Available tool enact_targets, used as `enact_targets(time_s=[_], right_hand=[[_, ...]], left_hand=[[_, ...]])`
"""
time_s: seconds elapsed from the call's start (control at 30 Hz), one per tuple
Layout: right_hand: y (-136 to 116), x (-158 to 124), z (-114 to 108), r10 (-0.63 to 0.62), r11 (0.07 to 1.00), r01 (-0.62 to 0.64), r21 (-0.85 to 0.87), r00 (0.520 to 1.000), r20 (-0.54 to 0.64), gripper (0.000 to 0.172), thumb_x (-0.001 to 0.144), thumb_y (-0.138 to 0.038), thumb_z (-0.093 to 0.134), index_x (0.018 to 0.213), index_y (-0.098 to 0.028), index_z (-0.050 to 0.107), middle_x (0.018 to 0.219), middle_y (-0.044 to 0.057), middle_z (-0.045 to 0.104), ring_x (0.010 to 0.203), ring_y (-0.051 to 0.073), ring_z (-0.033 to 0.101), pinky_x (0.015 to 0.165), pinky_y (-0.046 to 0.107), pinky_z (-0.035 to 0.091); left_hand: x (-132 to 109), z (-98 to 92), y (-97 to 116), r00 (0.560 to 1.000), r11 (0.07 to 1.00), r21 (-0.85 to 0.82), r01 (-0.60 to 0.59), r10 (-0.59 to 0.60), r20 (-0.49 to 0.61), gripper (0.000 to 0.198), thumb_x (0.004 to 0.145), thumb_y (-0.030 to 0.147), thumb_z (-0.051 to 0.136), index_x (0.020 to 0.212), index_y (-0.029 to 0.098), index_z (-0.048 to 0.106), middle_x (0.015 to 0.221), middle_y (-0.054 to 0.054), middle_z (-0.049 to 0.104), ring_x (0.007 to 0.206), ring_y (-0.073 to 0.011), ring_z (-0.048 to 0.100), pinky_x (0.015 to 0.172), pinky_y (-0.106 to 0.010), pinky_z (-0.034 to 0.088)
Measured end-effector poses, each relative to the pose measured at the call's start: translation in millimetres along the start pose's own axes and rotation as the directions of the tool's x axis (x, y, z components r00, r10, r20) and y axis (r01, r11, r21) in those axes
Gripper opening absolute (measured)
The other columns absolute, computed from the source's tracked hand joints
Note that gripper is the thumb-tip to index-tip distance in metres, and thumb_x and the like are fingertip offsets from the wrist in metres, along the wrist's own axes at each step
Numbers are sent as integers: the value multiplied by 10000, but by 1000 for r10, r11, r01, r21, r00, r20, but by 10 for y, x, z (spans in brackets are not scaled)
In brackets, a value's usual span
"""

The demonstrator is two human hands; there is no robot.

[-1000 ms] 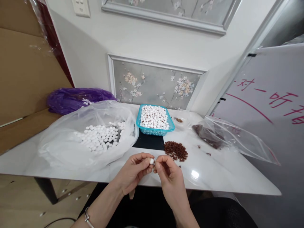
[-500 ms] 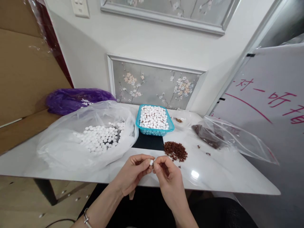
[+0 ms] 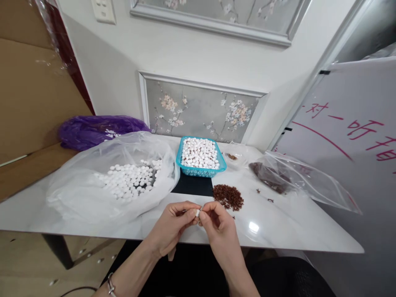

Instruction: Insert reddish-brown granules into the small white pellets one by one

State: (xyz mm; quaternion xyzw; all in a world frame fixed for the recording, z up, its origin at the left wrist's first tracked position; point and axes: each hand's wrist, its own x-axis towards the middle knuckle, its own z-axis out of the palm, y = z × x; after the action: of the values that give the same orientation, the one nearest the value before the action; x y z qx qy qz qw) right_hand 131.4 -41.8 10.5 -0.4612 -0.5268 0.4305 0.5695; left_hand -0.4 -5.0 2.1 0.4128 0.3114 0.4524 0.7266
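My left hand (image 3: 173,225) and my right hand (image 3: 216,227) meet above the near edge of the white table (image 3: 278,231). Both pinch one small white bead (image 3: 197,213) between thumb and fingertips. A pile of small reddish-brown pieces (image 3: 228,196) lies just beyond my right hand. To the left, an open clear plastic bag (image 3: 77,194) holds several white round beads (image 3: 130,180). A turquoise basket (image 3: 201,170) full of white beads stands behind the pile.
A purple bag (image 3: 93,130) lies at the back left by cardboard. A clear zip bag (image 3: 309,183) with dark brown pieces lies at the right, near a white board with red writing (image 3: 355,136). A black mat (image 3: 193,185) sits under the basket.
Both hands stay pinched on the white bead with only slight finger shifts. The view has drifted a little; nothing on the table has moved.
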Motion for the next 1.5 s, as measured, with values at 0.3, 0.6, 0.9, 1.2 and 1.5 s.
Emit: enact_targets(time_s=[0.3,0.6,0.9,1.2,1.5], right_hand=[[12,20,-26,24,990,-33,134,997,69,73,843,-253,556,816,-186,543,742,-2,606,697,134,574,687,250,465],[39,-2,-34,14,999,-15,39,1000,26,102,815,-272,589,782,-181,558,715,5,614,681,144,574,657,254,457],[27,14,-37,10,999,-12,51,999,30,121,818,-270,584,753,-180,535,677,5,610,665,146,585,648,258,472],[63,36,-46,-27,1000,27,-2,1000,13,105,795,-251,581,734,-183,529,659,3,604,633,147,578,617,260,470],[72,18,-84,-105,951,93,-294,994,-24,119,812,-183,517,697,-193,490,646,-9,558,584,132,525,570,245,426]], left_hand=[[-11,26,38,1000,997,-72,8,-7,15,153,710,270,711,757,126,725,644,-15,613,610,-86,502,693,-235,440],[-21,29,28,1000,1000,-18,-8,8,-7,129,716,248,707,773,134,725,680,-19,626,649,-93,507,710,-238,433],[-23,32,37,998,997,57,-58,58,10,103,716,231,700,768,147,732,723,-27,616,675,-113,506,691,-242,423],[-8,39,27,993,980,160,-121,118,29,93,726,223,683,762,159,740,761,-40,608,705,-139,523,680,-253,426],[13,27,15,989,937,318,-143,129,65,114,734,240,669,782,173,747,807,-53,621,751,-170,553,714,-280,427]])
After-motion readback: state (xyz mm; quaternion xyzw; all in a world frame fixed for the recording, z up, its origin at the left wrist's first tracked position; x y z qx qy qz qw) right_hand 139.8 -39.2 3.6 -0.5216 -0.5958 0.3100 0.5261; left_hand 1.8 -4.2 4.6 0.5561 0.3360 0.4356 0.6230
